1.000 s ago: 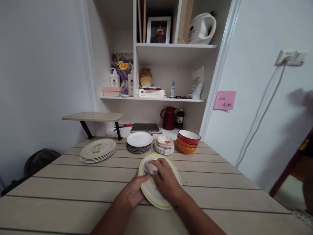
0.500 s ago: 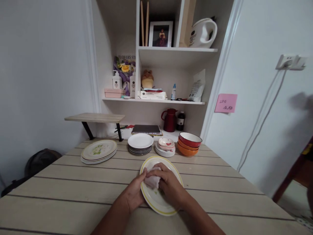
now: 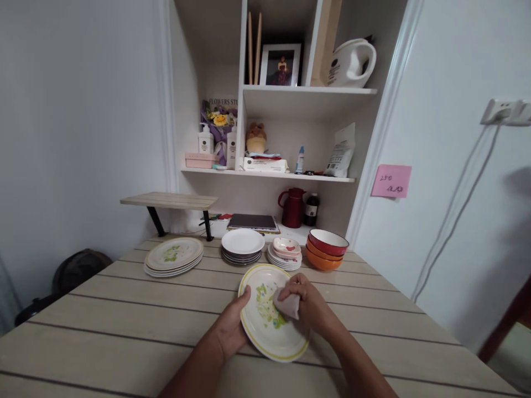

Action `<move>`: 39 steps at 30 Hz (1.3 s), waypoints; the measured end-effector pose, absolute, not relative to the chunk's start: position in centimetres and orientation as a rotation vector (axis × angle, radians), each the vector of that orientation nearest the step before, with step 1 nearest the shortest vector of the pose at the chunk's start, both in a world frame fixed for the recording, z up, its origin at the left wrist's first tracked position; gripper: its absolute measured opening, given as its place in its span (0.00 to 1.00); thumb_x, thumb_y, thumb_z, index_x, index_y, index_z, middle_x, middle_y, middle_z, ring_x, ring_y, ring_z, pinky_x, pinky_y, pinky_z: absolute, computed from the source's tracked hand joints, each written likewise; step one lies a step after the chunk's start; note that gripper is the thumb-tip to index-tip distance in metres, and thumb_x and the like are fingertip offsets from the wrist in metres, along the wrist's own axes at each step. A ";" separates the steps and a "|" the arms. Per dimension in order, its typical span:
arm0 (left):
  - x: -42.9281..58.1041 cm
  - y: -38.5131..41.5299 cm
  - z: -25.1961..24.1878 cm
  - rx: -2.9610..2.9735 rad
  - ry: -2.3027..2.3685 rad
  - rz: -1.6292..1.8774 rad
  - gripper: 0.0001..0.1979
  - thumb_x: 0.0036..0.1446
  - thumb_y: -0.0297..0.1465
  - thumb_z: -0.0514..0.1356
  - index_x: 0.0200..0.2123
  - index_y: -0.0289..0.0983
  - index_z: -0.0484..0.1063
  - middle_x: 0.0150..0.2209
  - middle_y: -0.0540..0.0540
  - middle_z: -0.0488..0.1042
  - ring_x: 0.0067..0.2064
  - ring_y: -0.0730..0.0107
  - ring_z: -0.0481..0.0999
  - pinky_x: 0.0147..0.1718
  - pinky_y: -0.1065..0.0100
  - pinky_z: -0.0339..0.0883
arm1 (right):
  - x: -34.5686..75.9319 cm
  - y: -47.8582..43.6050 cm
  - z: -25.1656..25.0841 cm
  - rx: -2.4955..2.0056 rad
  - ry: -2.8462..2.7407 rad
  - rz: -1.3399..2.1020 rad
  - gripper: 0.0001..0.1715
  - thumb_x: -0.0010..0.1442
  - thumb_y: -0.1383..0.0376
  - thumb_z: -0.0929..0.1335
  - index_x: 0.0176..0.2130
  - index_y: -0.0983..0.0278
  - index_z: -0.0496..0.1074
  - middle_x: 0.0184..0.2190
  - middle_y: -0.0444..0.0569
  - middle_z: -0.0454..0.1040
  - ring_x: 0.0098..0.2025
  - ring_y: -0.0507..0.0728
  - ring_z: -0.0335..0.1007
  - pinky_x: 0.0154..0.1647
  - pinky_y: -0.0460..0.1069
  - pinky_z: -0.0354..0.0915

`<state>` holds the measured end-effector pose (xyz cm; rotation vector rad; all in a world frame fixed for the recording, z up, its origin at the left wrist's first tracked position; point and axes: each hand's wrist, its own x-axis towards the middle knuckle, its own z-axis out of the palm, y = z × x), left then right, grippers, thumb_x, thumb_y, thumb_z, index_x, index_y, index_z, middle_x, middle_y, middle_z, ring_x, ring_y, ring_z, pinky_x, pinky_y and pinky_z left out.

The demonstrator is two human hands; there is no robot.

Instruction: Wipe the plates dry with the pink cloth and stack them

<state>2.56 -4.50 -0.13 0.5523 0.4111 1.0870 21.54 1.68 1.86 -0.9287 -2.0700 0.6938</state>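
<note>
A cream plate (image 3: 259, 334) with a yellow rim and a green floral print is tilted toward me above the table. My left hand (image 3: 232, 326) grips its left edge, thumb over the rim and fingers behind it. Bunched in my right hand (image 3: 306, 301) is a pale pinkish cloth (image 3: 289, 305), pressed against the right part of the plate's face. The fingers of that hand are closed round the cloth. Behind the plate stand a stack of white plates (image 3: 243, 241) and a stack of small dishes (image 3: 286, 247).
Floral plates (image 3: 174, 253) are piled at the left, below a small raised shelf (image 3: 170, 200). Red and orange bowls (image 3: 327, 249) stand stacked at the right. Beyond the slatted table (image 3: 124, 326) are a dark red jug (image 3: 292, 208) and a dark bottle (image 3: 311, 209).
My right hand has moved the cloth from the plate's left side across to its right, uncovering the floral print. My left hand still grips the left edge. The view has shifted slightly.
</note>
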 end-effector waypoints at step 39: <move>1.4 -3.3 -1.5 0.487 0.265 1.280 0.25 0.63 0.41 0.52 0.57 0.33 0.67 0.49 0.36 0.77 0.57 0.55 0.70 0.60 0.55 0.52 | 15.7 2.8 3.7 -0.729 -2.079 0.339 0.31 0.48 0.80 0.59 0.48 0.60 0.71 0.55 0.51 0.65 0.59 0.58 0.58 0.61 0.57 0.56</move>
